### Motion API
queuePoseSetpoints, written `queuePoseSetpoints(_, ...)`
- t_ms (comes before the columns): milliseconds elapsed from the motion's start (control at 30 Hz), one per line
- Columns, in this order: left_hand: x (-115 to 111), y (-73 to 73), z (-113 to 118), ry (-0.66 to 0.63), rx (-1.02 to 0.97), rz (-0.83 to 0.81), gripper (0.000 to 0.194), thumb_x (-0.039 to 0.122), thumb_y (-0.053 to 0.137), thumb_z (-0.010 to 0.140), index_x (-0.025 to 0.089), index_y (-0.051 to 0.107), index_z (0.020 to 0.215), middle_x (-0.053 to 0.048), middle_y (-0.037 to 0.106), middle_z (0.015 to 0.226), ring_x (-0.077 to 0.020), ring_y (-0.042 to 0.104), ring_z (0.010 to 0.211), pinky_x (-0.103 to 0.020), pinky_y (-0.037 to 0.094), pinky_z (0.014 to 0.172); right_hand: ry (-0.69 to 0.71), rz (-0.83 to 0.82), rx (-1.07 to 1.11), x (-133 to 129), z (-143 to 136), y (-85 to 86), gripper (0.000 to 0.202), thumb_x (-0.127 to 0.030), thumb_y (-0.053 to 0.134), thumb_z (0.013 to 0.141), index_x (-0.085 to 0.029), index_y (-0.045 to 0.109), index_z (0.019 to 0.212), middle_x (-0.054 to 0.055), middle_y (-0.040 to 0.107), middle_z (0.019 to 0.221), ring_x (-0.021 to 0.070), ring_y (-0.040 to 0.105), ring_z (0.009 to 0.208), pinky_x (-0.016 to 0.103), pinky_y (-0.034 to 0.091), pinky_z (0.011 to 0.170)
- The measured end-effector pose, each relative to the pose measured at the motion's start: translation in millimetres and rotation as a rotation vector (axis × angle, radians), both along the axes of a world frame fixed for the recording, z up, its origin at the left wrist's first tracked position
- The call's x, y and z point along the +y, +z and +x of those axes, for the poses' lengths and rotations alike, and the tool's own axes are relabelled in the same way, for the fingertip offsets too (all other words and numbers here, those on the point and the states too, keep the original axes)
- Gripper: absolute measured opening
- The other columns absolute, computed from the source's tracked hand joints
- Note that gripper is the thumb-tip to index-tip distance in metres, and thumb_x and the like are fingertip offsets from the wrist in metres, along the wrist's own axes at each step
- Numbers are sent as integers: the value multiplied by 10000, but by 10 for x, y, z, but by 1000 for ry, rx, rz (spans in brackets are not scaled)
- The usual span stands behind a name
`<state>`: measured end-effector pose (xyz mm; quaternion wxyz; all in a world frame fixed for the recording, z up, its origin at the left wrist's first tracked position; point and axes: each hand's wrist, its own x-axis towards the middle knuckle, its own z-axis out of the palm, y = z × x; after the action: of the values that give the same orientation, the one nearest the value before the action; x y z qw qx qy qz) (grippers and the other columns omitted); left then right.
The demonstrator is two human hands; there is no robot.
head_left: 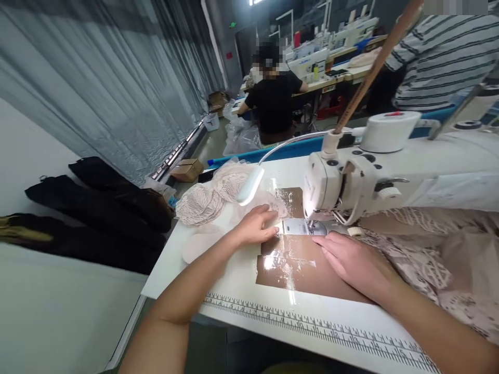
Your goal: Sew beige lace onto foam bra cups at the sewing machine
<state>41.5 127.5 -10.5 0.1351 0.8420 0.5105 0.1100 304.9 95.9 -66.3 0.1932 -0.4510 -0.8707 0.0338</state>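
Note:
A white sewing machine [325,182] stands on a white table [241,270] with a ruler strip along its front edge. Left of the needle, my left hand [257,226] rests with fingers apart at sheer pale fabric [278,208], beside the metal needle plate [294,226]. My right hand [346,254] lies just in front of the presser foot, its fingers together over brown taped sheeting [296,265]; anything under the fingertips is hidden. Beige lace fabric [460,259] is heaped beside my right forearm.
Bundled pale lace [200,202] lies at the table's back left, near a small lamp [250,186]. Dark clothes [97,208] hang at the left. Beyond the table, a person in black [273,101] sits at another machine, and a striped shirt [448,62] shows at the right.

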Motion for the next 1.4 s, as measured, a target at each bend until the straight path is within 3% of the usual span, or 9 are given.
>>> queuePoseSetpoints(167, -348, 564, -579, 270, 41, 39, 435, 466, 479, 860, 214, 579, 1200, -106, 605, 1226, -276, 575, 1086, -385, 462, 867, -14, -31, -12, -2, 4, -2, 361, -221, 364, 889, -232, 674, 1074, 52, 682, 941, 209, 654, 762, 333, 503, 607)
queuePoseSetpoints(267, -604, 535, -1022, 805, 126, 41, 373, 497, 530, 790, 142, 617, 861, -149, 648, 932, -351, 568, 1011, -445, 418, 850, -9, -24, -27, -9, -4, 18, 373, -209, 361, 884, -216, 673, 1087, 62, 684, 958, 220, 657, 795, 349, 511, 638)
queuePoseSetpoints(333, -789, 356, -1247, 888, 99, 12, 317, 459, 568, 745, 143, 551, 728, -156, 615, 854, -368, 558, 971, -448, 418, 803, -7, -17, -24, -14, -7, 31, 374, -198, 371, 875, -208, 671, 1097, 67, 684, 978, 219, 656, 803, 344, 508, 638)
queuePoseSetpoints(467, -1161, 10, -1334, 791, -71, -67, 270, 436, 479, 795, 191, 424, 696, -29, 531, 716, -208, 557, 749, -303, 435, 662, 3, -15, -25, -27, -6, 66, 375, -178, 381, 864, -216, 674, 1095, 63, 686, 946, 211, 646, 782, 322, 488, 615)
queuePoseSetpoints(567, -1318, 0, -1067, 615, -351, -225, 295, 481, 464, 829, 203, 395, 757, 24, 486, 669, -127, 501, 607, -233, 413, 562, -2, -21, -20, -40, -14, 101, 361, -191, 379, 874, -208, 680, 1072, 64, 683, 907, 200, 633, 767, 310, 478, 623)
queuePoseSetpoints(700, -1168, 149, -459, 145, -837, -591, 289, 379, 636, 778, 213, 476, 953, -8, 582, 807, -136, 575, 705, -247, 467, 630, -31, -60, 61, -62, -18, 158, 322, -216, 402, 893, -200, 681, 1055, 56, 688, 918, 182, 629, 794, 283, 466, 671)
queuePoseSetpoints(800, -847, 97, 16, -88, -771, -603, 467, 261, 648, 765, 221, 488, 1203, -91, 613, 1120, -211, 600, 1020, -326, 499, 837, -16, -91, 246, -83, 6, 217, 285, -232, 423, 913, -188, 673, 1042, 48, 691, 958, 165, 624, 857, 261, 451, 743)
queuePoseSetpoints(1067, -212, -226, 528, -149, -369, -287, 522, 137, 547, 752, 185, 511, 1270, -97, 599, 1263, -236, 576, 1139, -362, 475, 953, 245, -172, 169, -128, 12, 315, 236, -231, 501, 883, -174, 670, 729, 18, 644, 710, 134, 546, 691, 237, 354, 623)
queuePoseSetpoints(1400, 19, -310, 556, -38, -348, -158, 268, 190, 521, 818, 134, 578, 1073, -15, 650, 760, -142, 620, 687, -237, 487, 647, 68, -137, -21, -105, -61, 232, 183, -296, 520, 892, -174, 648, 943, 43, 621, 880, 167, 534, 801, 265, 341, 647)
